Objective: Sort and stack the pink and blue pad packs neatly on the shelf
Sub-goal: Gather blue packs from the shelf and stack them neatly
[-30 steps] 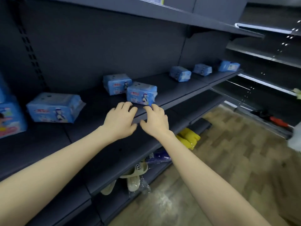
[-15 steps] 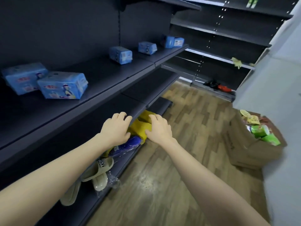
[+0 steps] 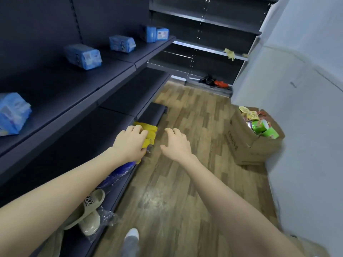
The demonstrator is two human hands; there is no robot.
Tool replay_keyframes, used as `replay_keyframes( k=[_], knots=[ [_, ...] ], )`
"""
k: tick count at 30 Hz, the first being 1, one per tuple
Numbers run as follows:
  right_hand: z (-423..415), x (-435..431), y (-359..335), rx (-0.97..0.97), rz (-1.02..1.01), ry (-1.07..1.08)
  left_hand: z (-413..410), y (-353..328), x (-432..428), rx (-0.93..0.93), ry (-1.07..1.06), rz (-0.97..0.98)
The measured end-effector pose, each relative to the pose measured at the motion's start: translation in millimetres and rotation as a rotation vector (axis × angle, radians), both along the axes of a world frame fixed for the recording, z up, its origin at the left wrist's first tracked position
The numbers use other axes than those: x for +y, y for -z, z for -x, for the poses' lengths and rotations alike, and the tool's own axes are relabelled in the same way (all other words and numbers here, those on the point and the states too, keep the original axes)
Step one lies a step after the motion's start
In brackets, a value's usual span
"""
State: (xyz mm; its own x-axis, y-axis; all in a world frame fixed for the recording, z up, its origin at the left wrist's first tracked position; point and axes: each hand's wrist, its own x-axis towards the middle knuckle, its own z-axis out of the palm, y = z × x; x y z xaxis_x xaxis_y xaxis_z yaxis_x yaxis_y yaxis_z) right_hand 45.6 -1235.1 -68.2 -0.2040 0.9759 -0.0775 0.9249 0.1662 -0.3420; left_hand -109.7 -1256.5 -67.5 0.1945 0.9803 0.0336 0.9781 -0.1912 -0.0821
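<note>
Blue pad packs (image 3: 83, 56) scattered along shelf (image 3: 55, 89), upper left; none stacked, no pink seen. Left hand (image 3: 130, 143), right hand (image 3: 176, 143) empty, fingers apart.

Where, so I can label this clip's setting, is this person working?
Probably a shop aisle, mid-restock: long dark metal shelves holding only a few blue packs, and a cardboard box full of packaged goods standing on the wooden floor.
</note>
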Motion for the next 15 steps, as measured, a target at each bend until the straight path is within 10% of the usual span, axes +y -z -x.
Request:
replay_keyframes(
  k=[15],
  knots=[
    [15,133,-7,0.001,0.047,0.161,14,-3,166,-0.008,0.138,0.046]
  ],
)
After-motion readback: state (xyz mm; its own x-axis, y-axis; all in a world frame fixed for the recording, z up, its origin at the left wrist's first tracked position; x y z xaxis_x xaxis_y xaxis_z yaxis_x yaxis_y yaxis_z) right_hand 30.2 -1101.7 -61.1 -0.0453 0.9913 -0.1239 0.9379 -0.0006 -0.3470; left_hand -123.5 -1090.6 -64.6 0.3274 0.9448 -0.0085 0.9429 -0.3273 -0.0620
